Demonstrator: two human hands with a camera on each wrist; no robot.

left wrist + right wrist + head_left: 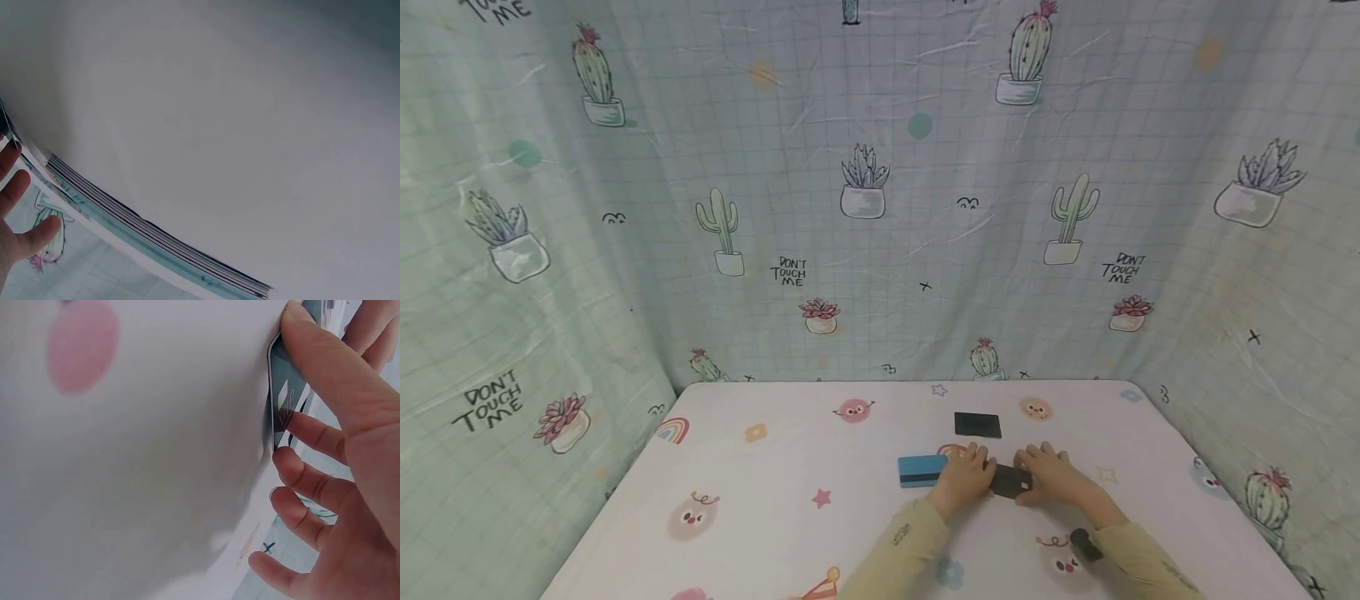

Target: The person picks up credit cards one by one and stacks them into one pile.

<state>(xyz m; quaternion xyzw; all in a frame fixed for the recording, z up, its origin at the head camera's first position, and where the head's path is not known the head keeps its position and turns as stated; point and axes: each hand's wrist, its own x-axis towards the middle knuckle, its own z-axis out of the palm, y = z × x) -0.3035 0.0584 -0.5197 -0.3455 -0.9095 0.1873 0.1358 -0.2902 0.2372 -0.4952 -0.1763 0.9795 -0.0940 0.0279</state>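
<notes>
Both hands meet around a small black card (1011, 481), which lies tilted between them in the head view. My left hand (966, 478) holds its left end, with curled fingers over the edge. At the other end my right hand (1051, 477) pinches it between thumb and fingers. The right wrist view shows the dark card (289, 384) with a pale printed mark, the thumb on one edge and a fingertip near its corner. A blue card stack (921, 471) with a dark stripe sits just left of my left hand; its layered edges (156, 234) show in the left wrist view.
Behind the hands lies a second black card-shaped piece (977, 425). The white table (760, 500) carries printed cartoon figures. Fabric with cactus prints (925, 242) hangs along the back and sides. A dark strap-like device (1086, 544) is at the right wrist.
</notes>
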